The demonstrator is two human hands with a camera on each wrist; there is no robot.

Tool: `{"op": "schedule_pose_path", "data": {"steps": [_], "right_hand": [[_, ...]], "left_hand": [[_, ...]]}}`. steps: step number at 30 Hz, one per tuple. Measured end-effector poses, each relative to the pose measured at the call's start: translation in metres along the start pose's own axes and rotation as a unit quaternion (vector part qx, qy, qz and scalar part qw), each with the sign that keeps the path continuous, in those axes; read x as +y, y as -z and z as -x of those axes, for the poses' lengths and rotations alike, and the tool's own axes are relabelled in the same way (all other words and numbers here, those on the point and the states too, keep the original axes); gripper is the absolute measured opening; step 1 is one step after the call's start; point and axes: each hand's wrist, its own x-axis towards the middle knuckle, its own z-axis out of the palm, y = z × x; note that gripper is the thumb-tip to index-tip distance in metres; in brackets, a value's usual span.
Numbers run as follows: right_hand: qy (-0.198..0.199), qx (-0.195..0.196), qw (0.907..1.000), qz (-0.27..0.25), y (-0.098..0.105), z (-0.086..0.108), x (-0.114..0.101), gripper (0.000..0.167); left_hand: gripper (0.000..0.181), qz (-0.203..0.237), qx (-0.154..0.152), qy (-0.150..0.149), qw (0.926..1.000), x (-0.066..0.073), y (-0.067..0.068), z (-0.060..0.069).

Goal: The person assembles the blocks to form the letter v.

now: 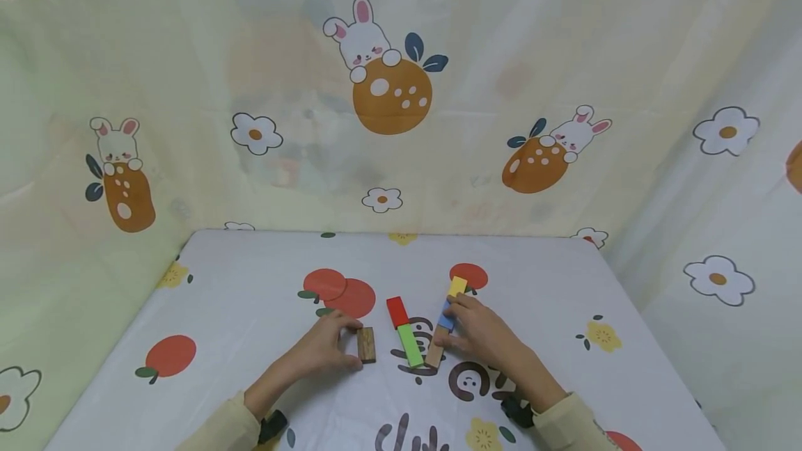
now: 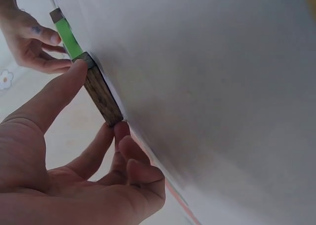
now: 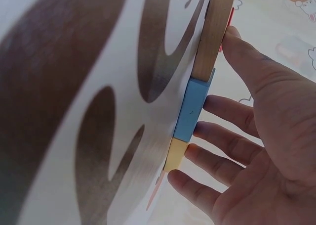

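My left hand [image 1: 321, 346] pinches a dark brown wooden block [image 1: 366, 345] by its ends, thumb at the near end and fingertips at the far one; the left wrist view shows this block [image 2: 102, 97] close up. To the right, my right hand [image 1: 489, 333] lies along a slanted row of a yellow block [image 1: 459, 286], a blue block [image 3: 192, 110] and a light brown block [image 3: 213, 37]. Its fairly straight fingers touch the row's side, the thumb beside the light brown block. Between the hands, a red block [image 1: 397, 312] and a green block [image 1: 410, 346] form another slanted row, end to end.
A white tablecloth [image 1: 250, 298] printed with fruit, flowers and lettering covers the table. Behind it hangs a patterned curtain [image 1: 301, 179], and another curtain side [image 1: 677, 207] stands to the right. The near ends of the two rows almost meet.
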Motion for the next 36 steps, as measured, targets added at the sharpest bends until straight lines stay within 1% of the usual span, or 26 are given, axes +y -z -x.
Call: {"op": "schedule_pose_path", "data": {"steps": [6,18,21,24,28,36], "right_hand": [[-0.008,-0.004,1.0,0.001,0.0,0.0,-0.001,0.067],[-0.004,-0.003,1.0,-0.003,0.001,0.0,-0.001,0.067],[-0.005,-0.006,1.0,-0.003,0.001,0.0,-0.001,0.068],[-0.006,-0.007,1.0,-0.001,0.001,0.0,-0.001,0.068],[-0.006,-0.007,1.0,-0.004,0.0,0.0,-0.001,0.066],[-0.002,0.002,0.9999,0.01,-0.003,0.002,0.0,0.068]], "left_hand": [[0.059,0.011,0.005,-0.002,0.9999,-0.003,0.001,0.0],[0.06,0.015,0.015,0.012,0.9997,-0.006,0.004,-0.003],[0.06,0.02,0.022,0.021,0.9993,-0.005,0.006,-0.003],[0.06,0.028,0.034,0.036,0.9983,-0.005,0.006,-0.006],[0.06,0.04,0.05,0.047,0.9968,-0.004,0.006,-0.009],[0.052,0.045,0.082,0.026,0.9952,-0.006,0.008,-0.017]]}}
